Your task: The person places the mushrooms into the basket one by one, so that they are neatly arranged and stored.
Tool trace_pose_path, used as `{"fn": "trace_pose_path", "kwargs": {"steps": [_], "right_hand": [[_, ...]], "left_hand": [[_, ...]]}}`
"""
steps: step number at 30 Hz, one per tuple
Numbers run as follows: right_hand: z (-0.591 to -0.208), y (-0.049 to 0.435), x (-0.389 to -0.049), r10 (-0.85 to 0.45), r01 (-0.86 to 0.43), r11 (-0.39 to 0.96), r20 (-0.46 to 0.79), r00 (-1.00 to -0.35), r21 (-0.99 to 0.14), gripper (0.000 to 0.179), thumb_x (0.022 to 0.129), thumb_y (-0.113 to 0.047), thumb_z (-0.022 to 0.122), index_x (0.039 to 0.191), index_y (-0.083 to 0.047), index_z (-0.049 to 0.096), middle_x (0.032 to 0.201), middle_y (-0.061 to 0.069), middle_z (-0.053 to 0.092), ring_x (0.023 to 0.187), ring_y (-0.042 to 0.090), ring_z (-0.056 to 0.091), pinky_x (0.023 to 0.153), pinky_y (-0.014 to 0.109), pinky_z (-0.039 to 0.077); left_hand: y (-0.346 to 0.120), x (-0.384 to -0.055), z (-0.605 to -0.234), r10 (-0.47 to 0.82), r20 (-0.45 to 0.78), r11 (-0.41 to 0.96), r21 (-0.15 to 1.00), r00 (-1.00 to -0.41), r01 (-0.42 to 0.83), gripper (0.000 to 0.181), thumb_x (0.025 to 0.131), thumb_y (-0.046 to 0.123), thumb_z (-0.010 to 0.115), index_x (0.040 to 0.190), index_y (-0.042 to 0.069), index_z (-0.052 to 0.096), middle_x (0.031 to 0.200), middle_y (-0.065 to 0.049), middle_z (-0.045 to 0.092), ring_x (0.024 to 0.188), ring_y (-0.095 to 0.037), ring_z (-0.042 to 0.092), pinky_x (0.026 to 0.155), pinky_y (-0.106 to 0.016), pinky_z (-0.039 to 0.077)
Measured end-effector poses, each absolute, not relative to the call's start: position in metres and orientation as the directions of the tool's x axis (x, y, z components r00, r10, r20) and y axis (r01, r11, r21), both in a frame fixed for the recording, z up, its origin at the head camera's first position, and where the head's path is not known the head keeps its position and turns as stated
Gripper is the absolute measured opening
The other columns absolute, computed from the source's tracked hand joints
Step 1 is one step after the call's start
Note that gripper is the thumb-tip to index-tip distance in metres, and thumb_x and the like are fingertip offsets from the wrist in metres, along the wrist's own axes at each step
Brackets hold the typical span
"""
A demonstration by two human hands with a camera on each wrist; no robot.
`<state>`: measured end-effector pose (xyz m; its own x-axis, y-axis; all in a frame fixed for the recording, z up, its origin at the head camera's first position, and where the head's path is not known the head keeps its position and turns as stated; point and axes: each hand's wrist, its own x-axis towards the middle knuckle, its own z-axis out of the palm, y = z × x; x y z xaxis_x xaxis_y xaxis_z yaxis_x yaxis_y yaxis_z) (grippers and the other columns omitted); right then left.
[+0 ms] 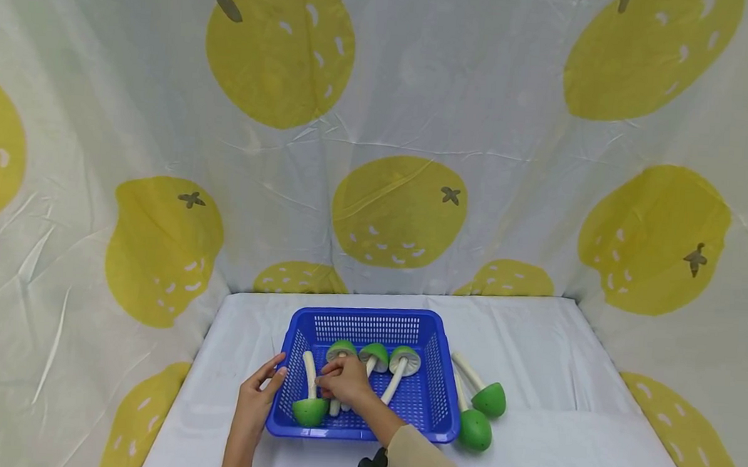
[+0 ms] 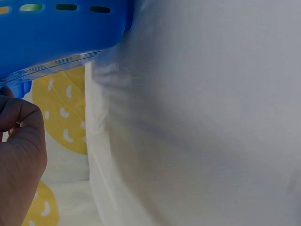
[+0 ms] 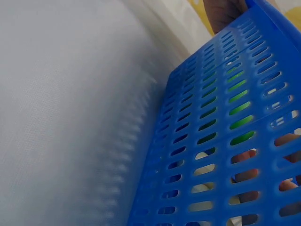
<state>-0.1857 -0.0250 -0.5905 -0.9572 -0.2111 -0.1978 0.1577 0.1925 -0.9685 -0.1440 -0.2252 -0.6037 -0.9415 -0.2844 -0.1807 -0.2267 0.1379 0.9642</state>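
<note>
Head view: four green-capped mushrooms point(image 1: 309, 412) lie inside a blue basket point(image 1: 362, 435); two loose mushrooms point(image 1: 475, 430) beside it appear only here. The left hand point(image 1: 254, 401) grips the rim, fingers curled, cropped in the left wrist view. The right hand point(image 1: 345, 383) is among the stems; behind the slotted wall point(image 3: 223, 127), whether its fingers pinch one cannot be told.
</note>
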Motion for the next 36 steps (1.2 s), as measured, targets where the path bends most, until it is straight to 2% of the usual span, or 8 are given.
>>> {"fn": "trace_pose_path", "kwargs": {"steps": [6, 17, 27, 34, 36], "right_hand": [[-0.587, -0.023, -0.186, -0.197, 0.165, 0.182, -0.201, -0.960, -0.969, 0.017, 0.085, -0.003, 0.080, 0.098, 0.004, 0.073, 0.079, 0.009, 0.075, 0.069, 0.023, 0.075, 0.063, 0.033, 0.061], [-0.578, -0.013, -0.186, -0.235, 0.128, 0.167, -0.165, -0.958, -0.978, 0.020, 0.088, -0.005, 0.078, 0.105, 0.006, 0.073, 0.085, 0.010, 0.074, 0.074, 0.029, 0.076, 0.070, 0.045, 0.063], [-0.572, 0.003, -0.186, -0.271, 0.091, 0.173, -0.136, -0.953, -0.981, 0.028, 0.087, -0.008, 0.077, 0.110, 0.007, 0.072, 0.088, 0.008, 0.075, 0.078, 0.026, 0.075, 0.073, 0.042, 0.062], [-0.571, 0.017, -0.192, -0.259, 0.067, 0.200, -0.119, -0.958, -0.977, 0.022, 0.090, -0.012, 0.079, 0.106, 0.002, 0.074, 0.089, 0.009, 0.075, 0.076, 0.022, 0.073, 0.074, 0.044, 0.062], [-0.572, 0.021, -0.195, -0.258, 0.053, 0.198, -0.104, -0.961, -0.979, 0.021, 0.090, -0.013, 0.079, 0.105, 0.002, 0.075, 0.090, 0.009, 0.075, 0.078, 0.026, 0.074, 0.073, 0.043, 0.062]], "left_hand": [[-0.224, -0.145, -0.602, -0.281, -0.165, 0.149, 0.966, -0.946, -0.212, 0.051, 0.097, 0.047, 0.069, 0.142, 0.024, 0.064, 0.119, -0.006, 0.056, 0.094, -0.013, 0.057, 0.075, -0.021, 0.052], [-0.224, -0.146, -0.601, -0.286, -0.159, 0.134, 0.970, -0.945, -0.204, 0.049, 0.098, 0.043, 0.070, 0.141, 0.021, 0.065, 0.116, -0.006, 0.057, 0.090, -0.012, 0.060, 0.073, -0.022, 0.054], [-0.225, -0.146, -0.604, -0.313, -0.145, 0.168, 0.964, -0.939, -0.205, 0.051, 0.097, 0.046, 0.070, 0.140, 0.020, 0.066, 0.115, -0.005, 0.057, 0.094, -0.012, 0.057, 0.074, -0.021, 0.052], [-0.225, -0.145, -0.605, -0.309, -0.150, 0.173, 0.962, -0.939, -0.211, 0.050, 0.097, 0.046, 0.070, 0.140, 0.022, 0.066, 0.116, -0.005, 0.058, 0.096, -0.012, 0.058, 0.076, -0.020, 0.051], [-0.225, -0.146, -0.605, -0.305, -0.153, 0.172, 0.962, -0.940, -0.212, 0.051, 0.096, 0.046, 0.071, 0.141, 0.022, 0.065, 0.116, -0.005, 0.059, 0.096, -0.013, 0.059, 0.076, -0.021, 0.052]]}}
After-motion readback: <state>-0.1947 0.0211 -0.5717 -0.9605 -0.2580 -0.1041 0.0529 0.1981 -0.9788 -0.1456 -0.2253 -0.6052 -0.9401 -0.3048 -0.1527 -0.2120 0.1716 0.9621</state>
